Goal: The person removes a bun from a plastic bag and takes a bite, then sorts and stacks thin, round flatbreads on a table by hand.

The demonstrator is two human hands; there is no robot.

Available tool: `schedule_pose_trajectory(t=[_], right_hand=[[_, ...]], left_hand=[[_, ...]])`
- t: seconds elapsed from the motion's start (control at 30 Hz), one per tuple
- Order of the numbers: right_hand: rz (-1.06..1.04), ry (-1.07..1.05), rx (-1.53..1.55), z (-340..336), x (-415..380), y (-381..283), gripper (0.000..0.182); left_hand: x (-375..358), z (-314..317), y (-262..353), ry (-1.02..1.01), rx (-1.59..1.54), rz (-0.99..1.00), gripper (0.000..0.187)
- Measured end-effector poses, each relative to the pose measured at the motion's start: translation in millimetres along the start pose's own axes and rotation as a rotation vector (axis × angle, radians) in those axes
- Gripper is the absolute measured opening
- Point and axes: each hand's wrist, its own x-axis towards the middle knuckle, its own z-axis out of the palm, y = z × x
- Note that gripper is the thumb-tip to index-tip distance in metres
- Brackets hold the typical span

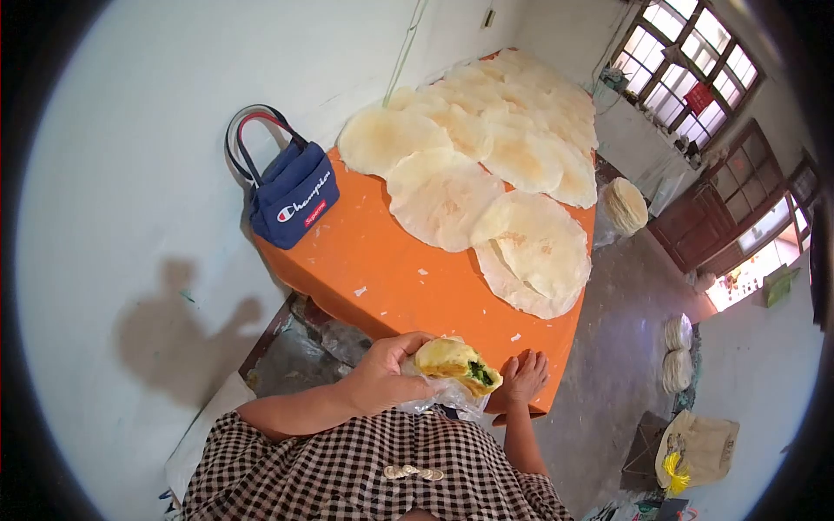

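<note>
In the head view, my left hand [382, 375] grips a bitten stuffed bun [447, 360] in front of my chest. Dark green filling shows at the bun's bitten end, and a clear plastic bag [439, 392] is wrapped about its lower side. My right hand [525, 377] lies flat on the near right corner of the orange tabletop [382, 269], fingers stretched out and nothing in them. Farther up the table, large thin round flatbreads [443, 198] overlap one another. Nearest to my right hand is a folded-over pair of flatbread sheets [534, 252].
A navy handbag [291, 195] stands on the table's left edge against the wall. Stacks of round sheets [624, 207] sit beyond the table's right side, with more stacks [678, 352] by the right wall. A beige sack [699, 447] lies at lower right. A wooden door [708, 217] is at far right.
</note>
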Motion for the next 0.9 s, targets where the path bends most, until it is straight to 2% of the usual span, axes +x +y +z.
schedule_pose_trajectory(t=[0.1, 0.4, 0.9], right_hand=[[-0.011, -0.036, 0.002, -5.6, 1.5, -4.4, 0.046], [-0.022, -0.06, -0.083, 7.0, 3.1, 3.5, 0.049], [0.018, -0.081, -0.123, 3.6, 3.6, -3.1, 0.05]], left_hand=[[0.3, -2.7, -3.1, -0.011, -0.05, -0.08, 0.037], [3.2, -15.0, -5.3, -0.099, -0.026, -0.125, 0.045], [7.9, -29.6, -11.3, -0.11, 0.023, -0.069, 0.04]])
